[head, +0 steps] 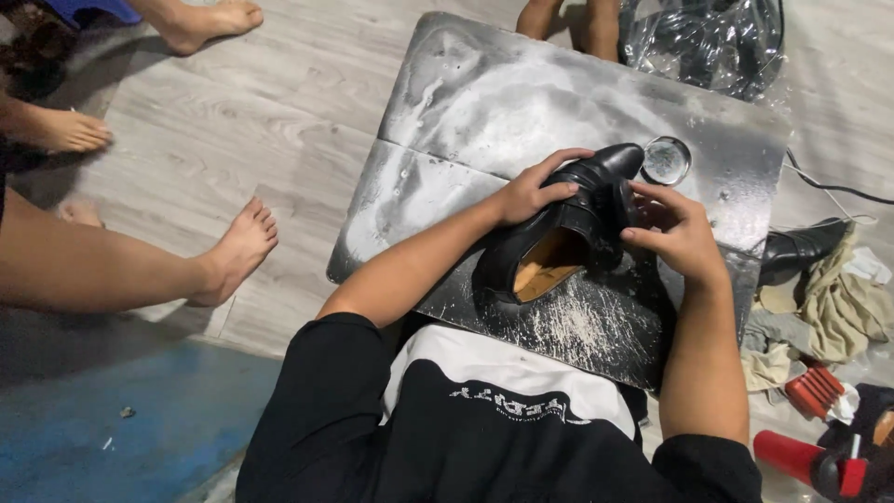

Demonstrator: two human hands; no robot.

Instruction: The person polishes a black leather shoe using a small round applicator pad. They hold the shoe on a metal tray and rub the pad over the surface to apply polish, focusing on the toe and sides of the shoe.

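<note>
Head view – rags (pixel 838 307), red tool (pixel 810 461) beside board (pixel 447 196)

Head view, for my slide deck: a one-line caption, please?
Both hands, left hand and right hand, hold a black shoe on a stained board.

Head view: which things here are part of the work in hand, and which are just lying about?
In hand: black shoe, held by left hand and right hand; dark board beneath it; small round tin beside it.

Lying about: second black shoe, rags, red brush, plastic bag, cable.
</note>
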